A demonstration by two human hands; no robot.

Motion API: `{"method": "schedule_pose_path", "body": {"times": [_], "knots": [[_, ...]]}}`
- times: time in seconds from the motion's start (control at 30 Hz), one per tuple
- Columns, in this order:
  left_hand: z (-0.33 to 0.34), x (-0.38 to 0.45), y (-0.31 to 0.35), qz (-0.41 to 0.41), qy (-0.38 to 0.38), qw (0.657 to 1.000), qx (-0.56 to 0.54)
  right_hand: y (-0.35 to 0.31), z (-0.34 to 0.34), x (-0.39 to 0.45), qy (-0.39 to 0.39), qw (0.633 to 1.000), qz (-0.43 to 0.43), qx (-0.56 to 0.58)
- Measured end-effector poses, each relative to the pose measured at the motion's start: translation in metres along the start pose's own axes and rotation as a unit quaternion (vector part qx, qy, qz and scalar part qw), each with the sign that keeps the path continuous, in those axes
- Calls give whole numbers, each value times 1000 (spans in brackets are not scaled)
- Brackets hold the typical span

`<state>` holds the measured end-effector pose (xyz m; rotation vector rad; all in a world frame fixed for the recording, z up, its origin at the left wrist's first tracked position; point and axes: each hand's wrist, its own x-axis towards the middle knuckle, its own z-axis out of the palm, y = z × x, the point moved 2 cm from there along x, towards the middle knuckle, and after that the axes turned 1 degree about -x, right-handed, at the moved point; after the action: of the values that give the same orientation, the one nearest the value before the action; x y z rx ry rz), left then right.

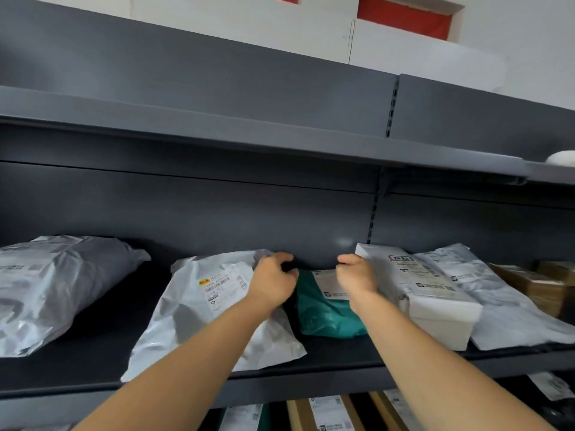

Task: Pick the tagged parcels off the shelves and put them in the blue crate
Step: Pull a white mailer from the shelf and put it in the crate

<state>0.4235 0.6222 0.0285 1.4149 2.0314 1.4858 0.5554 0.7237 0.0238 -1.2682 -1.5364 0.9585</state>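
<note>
A green parcel (326, 318) with a white label lies flat on the middle shelf (311, 365), between a white poly bag (199, 309) with a yellow-tagged label and a white box (435, 293). Both of my arms reach in over it. My left hand (273, 283) curls its fingers around the green parcel's far left corner, resting partly on the white poly bag. My right hand (357, 275) is closed on the parcel's far right edge, by its label and against the white box. The blue crate is out of view.
A bulky grey bag (56, 284) lies at the left, and a flat silver bag (504, 293) and brown boxes (541, 284) at the right. The upper shelf (249, 135) overhangs closely. More parcels sit on the shelf below (329, 412).
</note>
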Motion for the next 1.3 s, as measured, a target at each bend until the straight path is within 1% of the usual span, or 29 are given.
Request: {"method": "schedule_pose_path", "body": {"times": [0.07,0.13,0.2,0.27,0.33,0.4,0.47,0.57,0.8,0.93,1.1,1.2,1.3], "knots": [[24,1,6,-37,-58,997,-28,14,-11,3,-17,998,25,-47],[42,3,6,-82,-85,991,-64,23,-18,2,-38,995,45,-79],[53,6,0,-126,-86,983,-100,27,-21,0,-61,992,66,-94],[58,7,-7,-163,-68,978,-111,29,-20,-1,-90,989,81,-90],[59,9,-14,-191,-48,972,-131,31,-18,-1,-101,990,79,-65],[58,12,-20,-204,-44,967,-146,32,-16,0,-99,992,64,-35],[58,15,-25,-198,-43,969,-143,32,-16,1,-91,994,53,-3],[56,18,-27,-180,-12,973,-141,31,-17,1,-81,995,53,34],[52,18,-28,-169,56,962,-205,28,-20,-2,-50,988,24,142],[49,16,-24,-155,78,954,-245,23,-20,-3,-38,986,7,161],[48,15,-23,-143,78,948,-272,22,-20,-3,-30,984,6,173],[49,15,-24,-144,78,951,-261,23,-20,-2,-29,985,10,169],[51,16,-26,-153,82,959,-224,25,-19,-3,-37,986,20,160]]}}
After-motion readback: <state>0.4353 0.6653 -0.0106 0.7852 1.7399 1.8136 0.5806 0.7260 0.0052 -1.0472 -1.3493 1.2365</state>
